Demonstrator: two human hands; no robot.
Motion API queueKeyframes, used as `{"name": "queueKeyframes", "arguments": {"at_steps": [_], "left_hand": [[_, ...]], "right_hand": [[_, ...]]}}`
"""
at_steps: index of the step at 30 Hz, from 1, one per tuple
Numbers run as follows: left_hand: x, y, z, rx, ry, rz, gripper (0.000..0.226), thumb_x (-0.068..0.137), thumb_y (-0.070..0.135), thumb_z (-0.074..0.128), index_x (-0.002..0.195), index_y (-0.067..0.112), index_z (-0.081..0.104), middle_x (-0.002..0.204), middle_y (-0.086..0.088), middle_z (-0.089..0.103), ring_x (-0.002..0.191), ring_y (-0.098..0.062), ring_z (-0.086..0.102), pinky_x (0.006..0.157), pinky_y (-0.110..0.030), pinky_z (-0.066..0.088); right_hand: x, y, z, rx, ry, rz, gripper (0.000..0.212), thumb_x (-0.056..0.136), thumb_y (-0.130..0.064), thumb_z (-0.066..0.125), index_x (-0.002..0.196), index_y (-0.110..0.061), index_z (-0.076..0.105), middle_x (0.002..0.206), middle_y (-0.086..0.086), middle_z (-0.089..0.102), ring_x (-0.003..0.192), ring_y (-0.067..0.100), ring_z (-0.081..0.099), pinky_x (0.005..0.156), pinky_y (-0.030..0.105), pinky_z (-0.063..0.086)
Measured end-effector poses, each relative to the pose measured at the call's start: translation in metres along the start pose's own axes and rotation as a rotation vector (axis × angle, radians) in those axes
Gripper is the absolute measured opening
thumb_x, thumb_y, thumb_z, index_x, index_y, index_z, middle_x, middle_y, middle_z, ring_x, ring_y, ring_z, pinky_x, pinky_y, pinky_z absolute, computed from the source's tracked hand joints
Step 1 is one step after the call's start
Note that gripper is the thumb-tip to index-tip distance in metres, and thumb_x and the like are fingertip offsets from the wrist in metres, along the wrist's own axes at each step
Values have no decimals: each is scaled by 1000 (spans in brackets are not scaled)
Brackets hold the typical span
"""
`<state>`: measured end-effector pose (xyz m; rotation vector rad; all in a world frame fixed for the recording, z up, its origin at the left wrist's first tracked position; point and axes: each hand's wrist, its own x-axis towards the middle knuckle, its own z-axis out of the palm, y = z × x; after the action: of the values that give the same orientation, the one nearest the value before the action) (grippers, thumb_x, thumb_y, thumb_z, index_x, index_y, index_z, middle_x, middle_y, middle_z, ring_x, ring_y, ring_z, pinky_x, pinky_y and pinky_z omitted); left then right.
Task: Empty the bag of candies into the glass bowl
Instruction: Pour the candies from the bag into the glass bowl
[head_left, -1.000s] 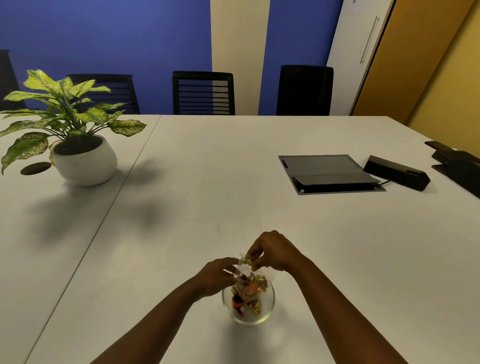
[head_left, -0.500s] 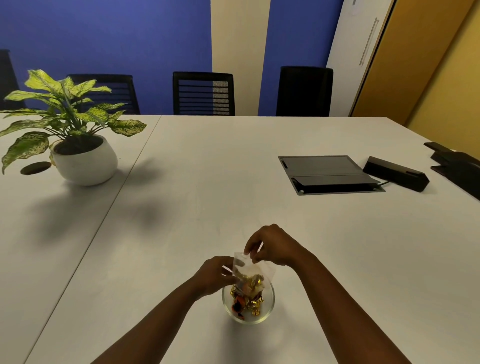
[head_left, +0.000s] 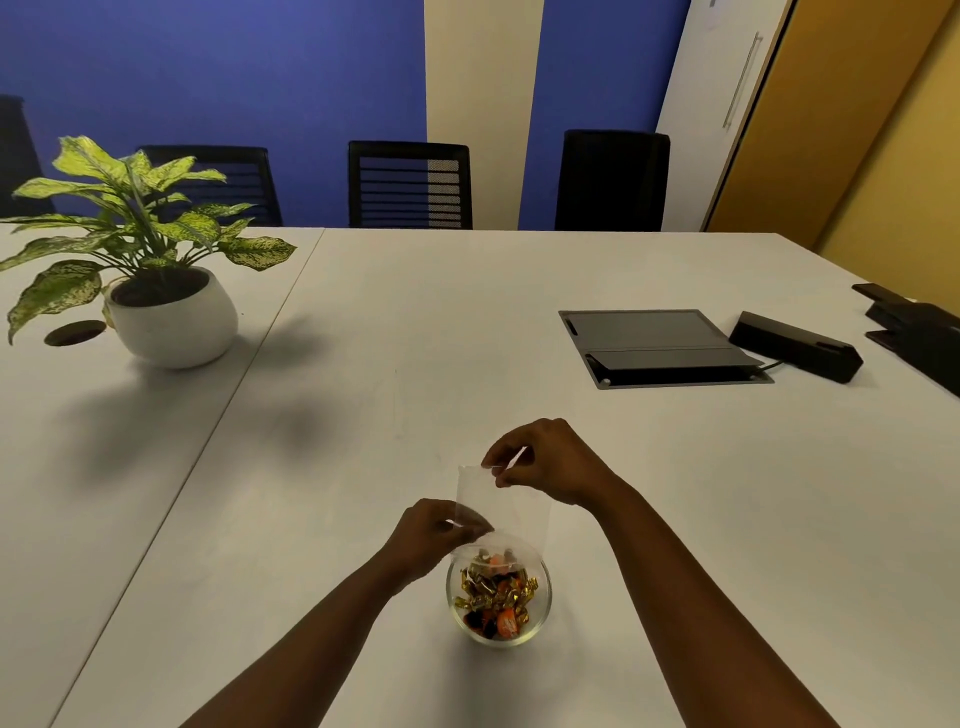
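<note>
the clear bag (head_left: 501, 506) hangs mouth-down over the glass bowl (head_left: 497, 597) of candies (head_left: 493, 597) on the white bench (head_left: 467, 338), right hand (head_left: 545, 460) pinching its top edge, left hand (head_left: 434, 530) pinching its lower side.

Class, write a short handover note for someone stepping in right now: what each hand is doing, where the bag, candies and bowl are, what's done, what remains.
Left hand: pinching the clear bag at its lower left side.
Right hand: pinching the bag's upper corner, held above the bowl.
Bag: upturned, mouth down at the bowl's rim, looks almost empty.
Candies: gold and orange wrapped, piled in the bowl on the white table.
Done: nearly all poured.
Left: check for any candy at the bag's mouth, then lift the bag away.
</note>
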<state>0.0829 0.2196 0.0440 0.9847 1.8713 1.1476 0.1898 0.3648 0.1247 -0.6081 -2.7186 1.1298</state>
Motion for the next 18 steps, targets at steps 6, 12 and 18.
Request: {"name": "queueKeyframes", "arguments": {"at_steps": [6, 12, 18], "left_hand": [[-3, -9, -12, -302, 126, -83, 19, 87, 11, 58, 75, 18, 71, 66, 2, 71, 66, -12, 68, 60, -16, 55], [-17, -38, -30, -456, 381, -154, 17, 91, 7, 49, 82, 10, 63, 69, -5, 56, 52, -6, 62, 50, -15, 52], [-37, -71, -29, -456, 405, -401, 15, 91, 8, 51, 82, 5, 62, 69, -8, 56, 59, -19, 59, 42, -17, 48]], "right_hand": [[1, 19, 12, 246, 208, 126, 45, 74, -25, 76, 116, -20, 62, 115, 0, 62, 102, 12, 57, 82, 22, 43], [-7, 57, 34, 62, -31, 470, 40, 83, -35, 66, 116, -13, 62, 122, 11, 64, 99, 21, 60, 75, 24, 44], [-26, 70, 58, 87, -206, 638, 39, 86, -37, 60, 119, -15, 60, 125, 11, 60, 94, 21, 59, 70, 33, 52]]}}
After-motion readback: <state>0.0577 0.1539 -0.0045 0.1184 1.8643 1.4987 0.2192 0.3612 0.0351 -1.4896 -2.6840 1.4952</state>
